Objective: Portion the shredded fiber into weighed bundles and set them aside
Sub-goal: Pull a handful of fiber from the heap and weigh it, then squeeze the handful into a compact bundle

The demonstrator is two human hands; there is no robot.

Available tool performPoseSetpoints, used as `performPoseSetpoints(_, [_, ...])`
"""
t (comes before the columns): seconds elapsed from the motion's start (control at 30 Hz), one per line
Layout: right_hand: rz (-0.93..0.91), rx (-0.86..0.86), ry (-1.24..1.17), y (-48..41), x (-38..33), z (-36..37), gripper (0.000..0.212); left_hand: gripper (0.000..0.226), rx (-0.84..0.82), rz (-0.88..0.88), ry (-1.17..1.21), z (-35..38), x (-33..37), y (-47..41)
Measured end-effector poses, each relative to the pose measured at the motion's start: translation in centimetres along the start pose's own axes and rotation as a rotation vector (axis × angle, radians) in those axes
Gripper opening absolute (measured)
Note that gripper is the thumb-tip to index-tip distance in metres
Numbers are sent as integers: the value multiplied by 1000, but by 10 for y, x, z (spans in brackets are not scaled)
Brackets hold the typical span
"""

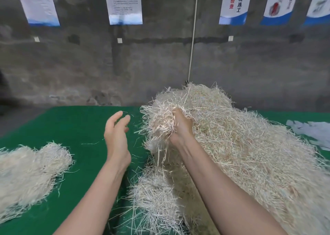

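Presently, right hand point(180, 125): fingers curled into a clump point(160, 122) of shredded fiber and gripping it; the clump is held up at the left edge of the main pile, centre of frame, with loose strands hanging below.
Left hand point(116, 134): spread, fingers loosely fanned and slightly bent, palm turned toward the clump; near it, not touching; holds nothing.
Main pile point(250, 154): pale shredded fiber heaped high, fills the right half of the frame, on the bench.
Side heap point(30, 172): smaller mound of the same fiber, lower left, well apart from the main pile.
Low heap point(153, 199): lower centre, between the forearms, at the foot of the main pile.
Bench point(71, 124): green covering, a few stray strands on it.
Paper sheets point(312, 131): white, right edge, beside the main pile.
Wall point(71, 65): grey concrete; posters point(123, 4) along the top; white cord point(193, 38) hanging down behind the main pile.
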State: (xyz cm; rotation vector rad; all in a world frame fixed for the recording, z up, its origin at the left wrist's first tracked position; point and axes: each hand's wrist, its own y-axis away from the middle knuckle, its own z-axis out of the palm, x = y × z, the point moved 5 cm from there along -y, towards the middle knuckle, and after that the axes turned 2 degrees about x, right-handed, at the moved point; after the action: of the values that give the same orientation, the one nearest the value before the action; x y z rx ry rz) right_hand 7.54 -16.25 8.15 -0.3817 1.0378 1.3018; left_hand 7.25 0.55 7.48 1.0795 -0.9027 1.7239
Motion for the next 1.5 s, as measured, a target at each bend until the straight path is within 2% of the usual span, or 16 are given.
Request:
performPoseSetpoints(0.07, [111, -82, -279, 11, 13, 7, 35, 54, -122, -337, 81, -2, -33, 11])
performPoseSetpoints(0.13, [130, -154, -247, 26, 41, 18, 24, 71, -271, -603, 239, 0, -57, 33])
performPoseSetpoints(0.2, [-104, -140, 124, 35, 68, 19, 19, 62, -281, -671, 396, -10, -65, 46])
performPoseSetpoints(0.27, [-464, -168, 565, 46, 95, 12, 38, 51, -252, -625, 492, -30, -66, 49])
performPoseSetpoints(0.33, [-632, -174, 988, 50, 129, -1, 40, 41, -220, -564, 391, -57, -71, 49])
performPoseSetpoints(0.37, [-629, -178, 1095, 52, 141, -10, 43, 49, -171, -543, 246, -72, -76, 50])
performPoseSetpoints(0.47, [-403, -360, 955, 61, 161, -32, 44, 97, -93, -493, -126, -110, -81, 54])
performPoseSetpoints(0.57, [-261, -527, 807, 74, 160, -48, 90, 114, -253, -513, -310, -117, -81, 69])
performPoseSetpoints(0.63, [-90, -583, 771, 79, 159, -61, 105, 108, -339, -550, -420, -114, -89, 82])
performPoseSetpoints(0.77, [194, -628, 861, 95, 171, -88, 68, 89, -434, -584, -466, -109, -112, 102])
performPoseSetpoints(0.87, [294, -447, 968, 96, 186, -126, 101, 115, -631, -659, -528, -116, -127, 117])
performPoseSetpoints(0.93, [350, -391, 943, 102, 198, -141, 107, 99, -742, -643, -594, -126, -130, 123])
performPoseSetpoints(1.03, [293, -366, 1025, 110, 211, -155, 119, 76, -844, -425, -670, -135, -132, 129])
performPoseSetpoints(1.13, [144, -322, 1111, 114, 207, -160, 87, 62, -846, -157, -886, -139, -136, 137])
performPoseSetpoints(1.33, [-181, -86, 1368, 120, 188, -175, 49, 15, -782, -67, -1030, -152, -145, 141])
performPoseSetpoints(1.5, [-347, -205, 1511, 131, 208, -161, 22, 23, -672, -34, -1178, -164, -145, 138])
